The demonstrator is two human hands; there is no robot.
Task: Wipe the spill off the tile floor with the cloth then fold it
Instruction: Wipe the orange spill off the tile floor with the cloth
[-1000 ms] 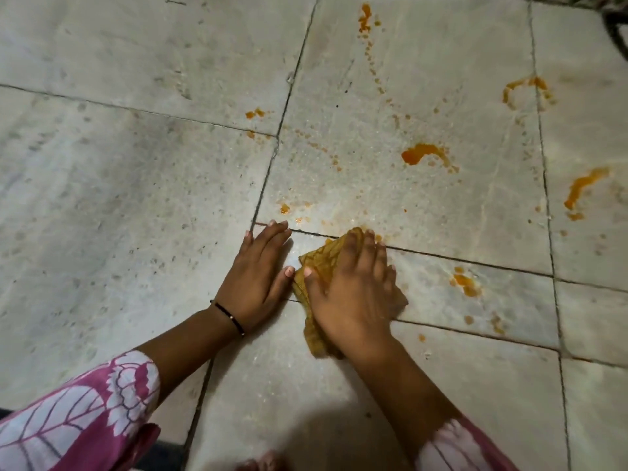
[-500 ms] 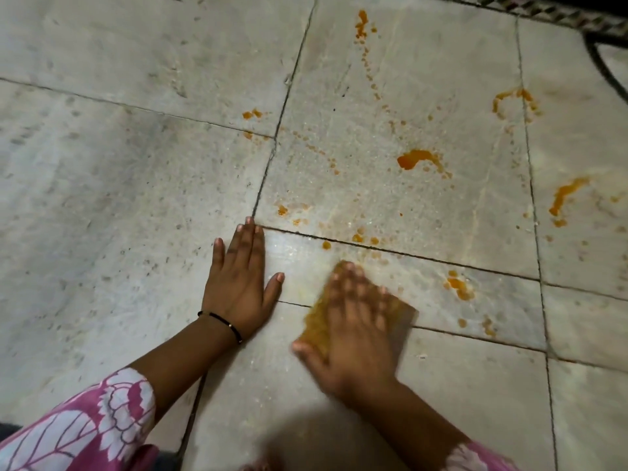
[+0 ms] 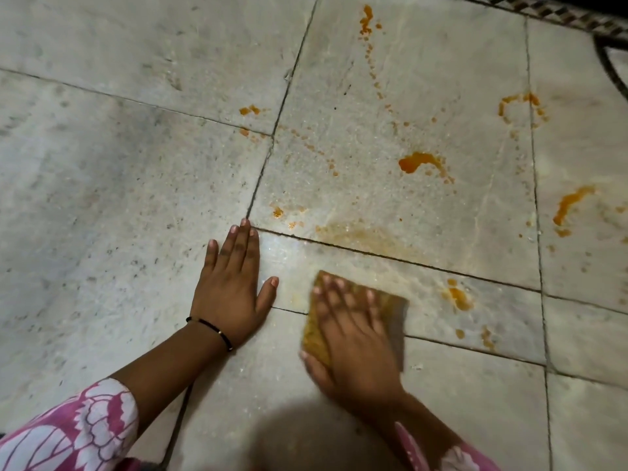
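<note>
My right hand (image 3: 353,338) lies flat on a folded yellow-brown cloth (image 3: 390,307) and presses it onto the pale tile floor (image 3: 119,198); the hand is motion-blurred. My left hand (image 3: 234,283) rests flat on the floor just left of the cloth, fingers spread, a thin black bracelet at the wrist. Orange spill (image 3: 419,163) is scattered over the tiles ahead and to the right: a blob in the middle, a streak (image 3: 571,203) at the right, a small patch (image 3: 458,297) right of the cloth, and a pale smear (image 3: 360,234) just beyond the cloth.
A dotted trail of orange drops (image 3: 368,39) runs toward the far edge. A dark patterned border (image 3: 557,11) and a dark curved line (image 3: 608,62) sit at the top right. My pink floral sleeves show at the bottom.
My right hand has slid the cloth toward me and to the right, leaving a pale orange smear where drops lay. My left hand has shifted slightly left and flattened.
</note>
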